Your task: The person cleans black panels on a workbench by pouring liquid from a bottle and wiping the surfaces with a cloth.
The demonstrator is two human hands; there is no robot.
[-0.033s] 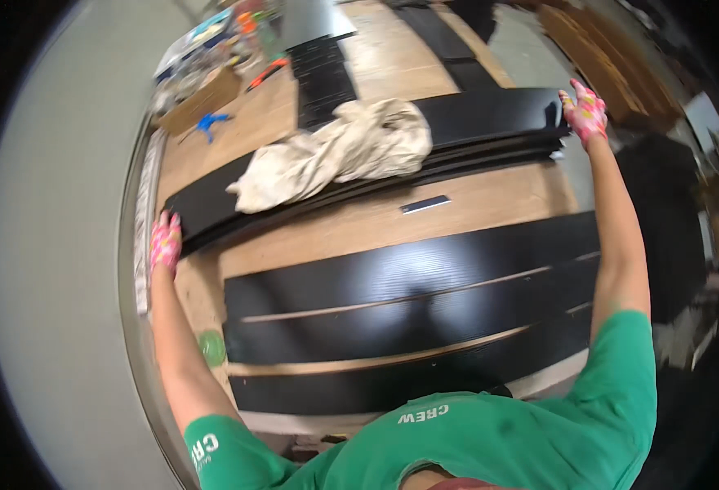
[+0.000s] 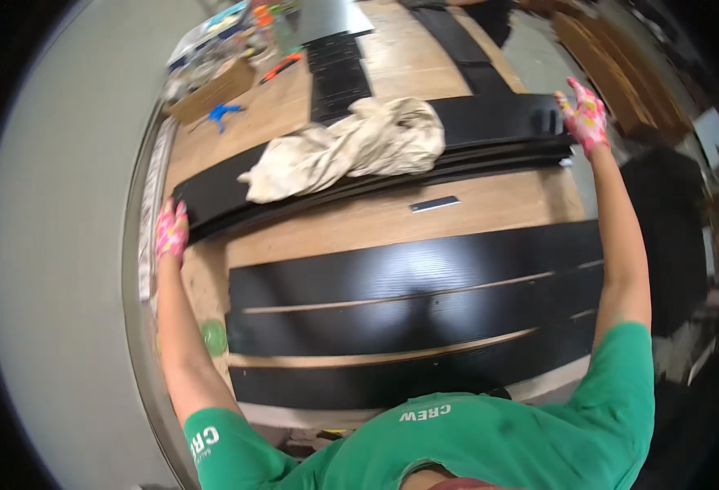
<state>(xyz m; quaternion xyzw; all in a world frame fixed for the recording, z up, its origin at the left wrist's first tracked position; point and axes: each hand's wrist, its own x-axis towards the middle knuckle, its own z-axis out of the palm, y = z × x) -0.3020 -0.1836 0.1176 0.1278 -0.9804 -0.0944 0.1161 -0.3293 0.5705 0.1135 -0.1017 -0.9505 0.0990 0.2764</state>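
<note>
A stack of long black boards [image 2: 502,121] lies across the wooden work table [image 2: 310,233], with a crumpled off-white cloth [image 2: 351,149] on its middle. My left hand [image 2: 171,232], in a pink patterned glove, is at the stack's left end, fingers stretched out along the edge. In a matching glove, my right hand [image 2: 585,121] is at the right end with its fingers spread. Closer to me lie several more black boards [image 2: 408,265], side by side with narrow gaps. A small dark flat strip [image 2: 434,203] rests between them and the stack.
At the far left are a cardboard box [image 2: 212,94] of mixed items, a blue plastic tool [image 2: 224,114] and an orange-and-black cutter [image 2: 281,68]. A green round object [image 2: 214,336] sits by my left forearm. Black panels [image 2: 339,77] lie beyond the stack. A grey wall [image 2: 73,245] borders the left.
The whole view has shifted and turned slightly. My hands stay at the two ends of the stack, and the boards and cloth keep their places relative to each other.
</note>
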